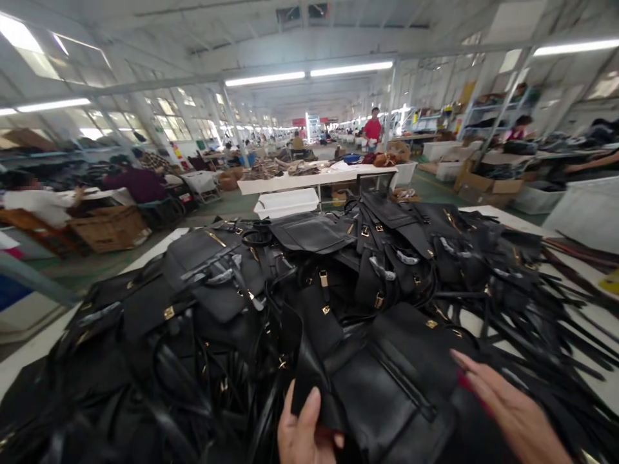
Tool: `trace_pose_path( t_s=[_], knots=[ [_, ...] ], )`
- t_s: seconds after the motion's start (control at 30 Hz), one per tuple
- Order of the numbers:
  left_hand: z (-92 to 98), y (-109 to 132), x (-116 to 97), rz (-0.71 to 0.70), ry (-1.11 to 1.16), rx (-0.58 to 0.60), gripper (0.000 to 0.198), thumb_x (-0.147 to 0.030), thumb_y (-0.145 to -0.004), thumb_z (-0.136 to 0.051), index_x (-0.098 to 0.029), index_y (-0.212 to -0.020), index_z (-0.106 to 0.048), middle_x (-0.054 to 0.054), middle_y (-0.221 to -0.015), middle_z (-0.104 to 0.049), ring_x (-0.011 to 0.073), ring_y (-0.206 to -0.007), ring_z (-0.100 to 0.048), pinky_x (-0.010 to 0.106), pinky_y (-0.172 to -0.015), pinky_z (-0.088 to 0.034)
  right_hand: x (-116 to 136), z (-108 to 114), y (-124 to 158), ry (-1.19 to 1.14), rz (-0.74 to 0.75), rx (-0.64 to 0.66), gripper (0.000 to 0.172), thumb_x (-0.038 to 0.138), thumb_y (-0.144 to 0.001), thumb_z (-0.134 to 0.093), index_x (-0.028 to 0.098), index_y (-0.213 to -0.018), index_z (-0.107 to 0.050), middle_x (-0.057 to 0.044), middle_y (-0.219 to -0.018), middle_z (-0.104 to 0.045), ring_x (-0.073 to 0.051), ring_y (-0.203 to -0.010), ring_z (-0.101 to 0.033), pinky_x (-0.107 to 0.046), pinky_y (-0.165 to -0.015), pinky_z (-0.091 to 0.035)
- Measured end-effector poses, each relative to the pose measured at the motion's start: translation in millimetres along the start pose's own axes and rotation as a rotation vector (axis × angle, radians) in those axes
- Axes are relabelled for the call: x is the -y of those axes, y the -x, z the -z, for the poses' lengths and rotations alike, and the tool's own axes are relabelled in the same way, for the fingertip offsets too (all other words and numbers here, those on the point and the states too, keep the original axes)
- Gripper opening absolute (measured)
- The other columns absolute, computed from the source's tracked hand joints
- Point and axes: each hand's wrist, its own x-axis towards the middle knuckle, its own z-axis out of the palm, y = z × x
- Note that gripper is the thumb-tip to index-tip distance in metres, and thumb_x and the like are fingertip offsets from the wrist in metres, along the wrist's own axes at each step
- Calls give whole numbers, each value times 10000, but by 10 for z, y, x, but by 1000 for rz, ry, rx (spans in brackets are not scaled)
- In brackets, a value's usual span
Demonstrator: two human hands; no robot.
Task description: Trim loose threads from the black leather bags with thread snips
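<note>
Head view, left hand [305,435] pinching black bag [374,380], right hand [515,406], grip unclear, piled bags [145,316] around

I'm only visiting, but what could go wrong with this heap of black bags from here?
The loose straps at the right overlap one another, so they could tangle. If the left grip tugs the black flap hard, neighbouring bags in the heap might shift too. The gold clasp might scratch anything rubbed against it.
</note>
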Motion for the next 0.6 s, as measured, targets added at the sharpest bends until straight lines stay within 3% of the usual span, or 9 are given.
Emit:
trace_pose_path(
  t_s=[0.07,0.13,0.23,0.33,0.6],
  knots=[
    [49,14,-63,22,25,13,419,-312,-539,-731,-159,-899,-579,-44,-479,-544,96,-331,-466,168,-277,-358,585,-273,-48,-92,176,252,342,369,-868,-424,234,-1177,-475,-43,-1017,-571,-185,-962,-543,-242,-800,-457],
    [104,18,-116,51,48,37,397,-322,-549,-725,-160,-879,-574,-32,-494,-557,107,-343,-480,189,-299,-388,1149,-468,-60,-182,348,335,301,297,-889,-378,235,-1171,-464,-32,-904,-555,-160,-835,-561,-224,-696,-462],
    [182,19,-166,87,90,75,383,-339,-570,-710,-158,-874,-563,-20,-493,-568,116,-339,-481,210,-315,-404,1727,-570,-52,-196,419,430,287,245,-889,-382,256,-1168,-453,-16,-896,-545,-148,-784,-554,-234,-684,-448],
    [239,27,-181,92,111,52,415,-336,-573,-711,-169,-912,-539,-9,-531,-599,130,-355,-504,226,-333,-420,1942,-546,-55,-87,452,478,273,234,-878,-413,231,-1142,-485,-26,-902,-555,-160,-774,-557,-253,-670,-445],
    [257,82,-180,75,115,16,492,-338,-535,-740,-198,-934,-488,-32,-499,-595,142,-327,-492,248,-319,-431,2008,-547,-24,54,463,469,250,195,-848,-448,216,-1081,-538,-30,-860,-567,-179,-736,-561,-273,-641,-445]
  ],
)
